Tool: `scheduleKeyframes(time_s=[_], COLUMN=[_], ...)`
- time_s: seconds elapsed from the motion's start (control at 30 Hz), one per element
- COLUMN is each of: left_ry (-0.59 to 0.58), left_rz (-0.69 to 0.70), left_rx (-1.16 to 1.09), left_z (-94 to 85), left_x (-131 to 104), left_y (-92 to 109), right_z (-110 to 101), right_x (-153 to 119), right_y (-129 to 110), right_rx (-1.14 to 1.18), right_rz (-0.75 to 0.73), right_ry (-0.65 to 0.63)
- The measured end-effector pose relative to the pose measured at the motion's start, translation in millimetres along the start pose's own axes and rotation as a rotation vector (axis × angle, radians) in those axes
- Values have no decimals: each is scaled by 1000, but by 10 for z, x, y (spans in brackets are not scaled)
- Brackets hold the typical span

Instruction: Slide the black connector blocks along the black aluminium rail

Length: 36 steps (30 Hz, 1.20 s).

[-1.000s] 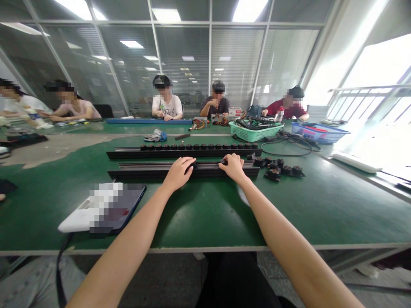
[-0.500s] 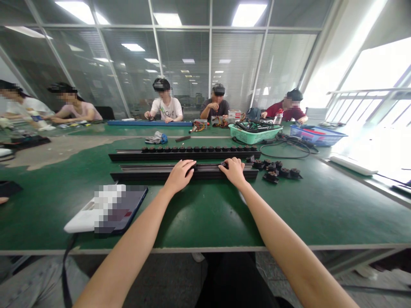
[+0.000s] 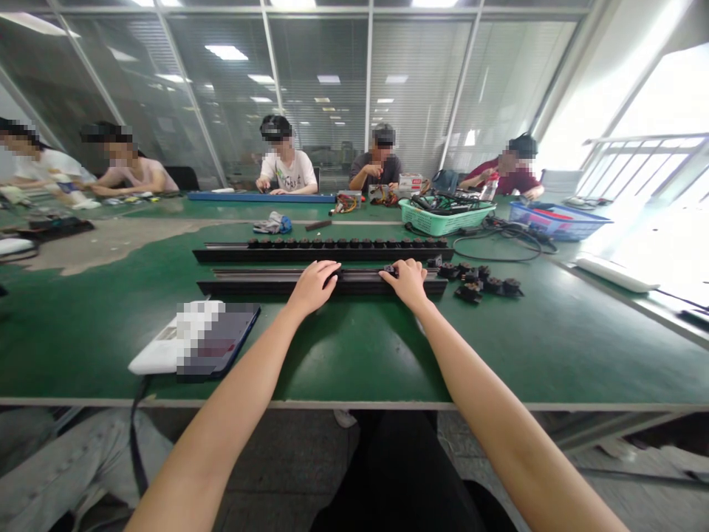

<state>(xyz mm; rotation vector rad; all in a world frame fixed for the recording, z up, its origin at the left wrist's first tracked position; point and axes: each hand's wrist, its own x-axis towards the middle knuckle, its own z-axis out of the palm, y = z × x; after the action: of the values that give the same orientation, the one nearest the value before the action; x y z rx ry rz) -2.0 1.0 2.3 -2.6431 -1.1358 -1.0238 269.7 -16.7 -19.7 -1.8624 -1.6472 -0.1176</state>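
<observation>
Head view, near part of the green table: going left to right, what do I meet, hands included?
White device, dark device, left hand, right hand, loose black parts, white bar. The black rails run past both hands, so they are left out.

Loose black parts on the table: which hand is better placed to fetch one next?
Probably the right hand: it is at the near black rail, closer to the loose black parts than the left hand.
</observation>
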Motion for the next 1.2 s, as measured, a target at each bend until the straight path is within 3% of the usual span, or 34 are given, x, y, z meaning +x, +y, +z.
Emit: scheduleKeyframes(time_s=[1.2], left_ry=[-10], left_rz=[-2], left_rx=[1], left_z=[-39], left_x=[6], left_y=[40], right_z=[-111], right_x=[-35], right_y=[-38], right_rx=[60], right_rz=[71], right_ry=[85])
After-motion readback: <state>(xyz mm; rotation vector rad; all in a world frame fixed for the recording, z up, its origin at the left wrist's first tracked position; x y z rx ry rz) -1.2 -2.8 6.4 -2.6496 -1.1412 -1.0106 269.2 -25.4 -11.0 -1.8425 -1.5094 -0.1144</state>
